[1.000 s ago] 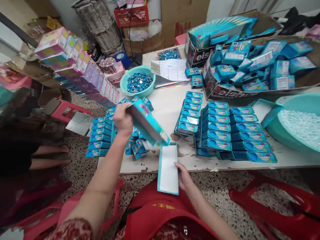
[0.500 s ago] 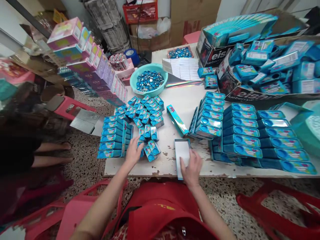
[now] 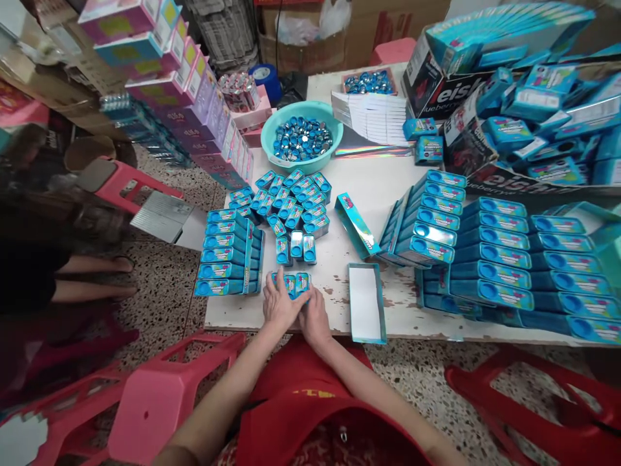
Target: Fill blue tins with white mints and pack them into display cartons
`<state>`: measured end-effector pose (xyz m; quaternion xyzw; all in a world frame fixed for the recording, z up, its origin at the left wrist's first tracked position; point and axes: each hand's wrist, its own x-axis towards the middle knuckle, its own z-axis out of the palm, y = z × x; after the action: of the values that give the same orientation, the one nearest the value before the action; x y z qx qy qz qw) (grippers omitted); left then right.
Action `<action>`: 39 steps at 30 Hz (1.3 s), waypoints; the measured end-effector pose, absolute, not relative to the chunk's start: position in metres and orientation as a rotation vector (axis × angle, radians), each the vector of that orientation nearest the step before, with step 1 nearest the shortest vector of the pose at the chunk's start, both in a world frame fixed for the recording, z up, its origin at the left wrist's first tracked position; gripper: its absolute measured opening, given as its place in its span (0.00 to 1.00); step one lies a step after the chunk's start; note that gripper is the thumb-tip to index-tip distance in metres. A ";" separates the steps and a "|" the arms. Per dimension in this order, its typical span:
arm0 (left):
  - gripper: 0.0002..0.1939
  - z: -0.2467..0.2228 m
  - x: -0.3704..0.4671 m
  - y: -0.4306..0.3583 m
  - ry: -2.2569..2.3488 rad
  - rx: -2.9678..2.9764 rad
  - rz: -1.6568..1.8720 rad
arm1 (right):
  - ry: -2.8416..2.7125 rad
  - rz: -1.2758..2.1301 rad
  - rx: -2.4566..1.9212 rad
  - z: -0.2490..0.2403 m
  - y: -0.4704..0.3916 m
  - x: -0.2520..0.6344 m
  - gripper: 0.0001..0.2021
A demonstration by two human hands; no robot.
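Observation:
Near the table's front edge, my left hand (image 3: 280,303) and my right hand (image 3: 314,315) close in from both sides on a short row of small blue boxes (image 3: 290,283). Fingers of both hands are against the row. Just behind it stand three more small blue boxes (image 3: 296,246), and beyond these a loose cluster of them (image 3: 291,204). To the right of my right hand an open tray with a white inside (image 3: 366,304) lies bare. A long blue carton (image 3: 358,225) lies behind the tray.
Filled blue cartons (image 3: 226,252) stand at the left; stacked ones (image 3: 490,252) fill the right. A turquoise basin (image 3: 268,145) of blue caps sits behind. Large boxes (image 3: 468,165) of blue packs are at the back right. Pink stools (image 3: 155,404) stand in front.
My right hand has left the white-lined tray and moved left to the small boxes. The front boxes now stand in a row between both hands. The view has shifted slightly.

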<state>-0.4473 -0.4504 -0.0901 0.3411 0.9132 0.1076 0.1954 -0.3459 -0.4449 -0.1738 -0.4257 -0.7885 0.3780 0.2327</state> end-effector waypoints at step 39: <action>0.45 -0.091 -0.358 -0.307 1.656 2.315 -0.017 | -1.940 0.591 -1.774 -0.195 -0.383 -0.195 0.16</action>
<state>-0.3577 -0.3065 -0.0914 0.8045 0.5754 -0.0058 0.1473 -0.1955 -0.3831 -0.1950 -0.6419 -0.7021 0.2140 0.2218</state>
